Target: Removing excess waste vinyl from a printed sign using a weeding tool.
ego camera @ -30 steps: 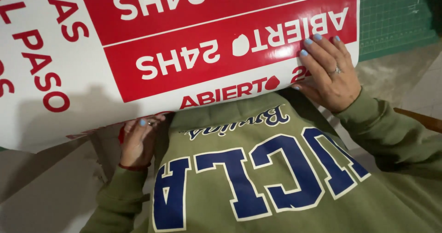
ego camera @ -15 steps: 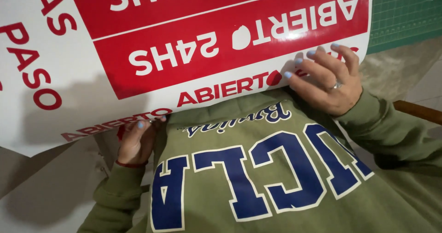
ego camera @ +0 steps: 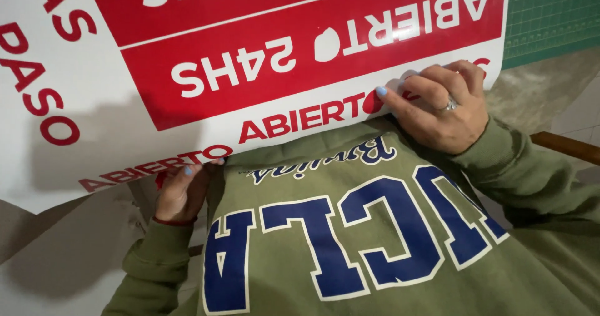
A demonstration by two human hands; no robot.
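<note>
A large white sheet (ego camera: 125, 110) printed with red panels and red and white lettering fills the top of the head view. My left hand (ego camera: 181, 194) pinches its near edge from below, at lower left. My right hand (ego camera: 440, 107), with a ring and pale blue nails, grips the same near edge at the right, fingers curled on top of the sheet. Between the two hands the sheet's edge rests against my olive green sweatshirt (ego camera: 350, 228) with large blue letters.
A green cutting mat (ego camera: 550, 16) with a grid lies at the top right, partly under the sheet. A wooden chair arm (ego camera: 562, 146) shows at the right. Pale floor (ego camera: 56, 272) is visible at lower left.
The sheet has slid towards the right and nearer to me. My right hand has gone from lying flat on it to curling over its edge. My left hand has stayed at the near edge.
</note>
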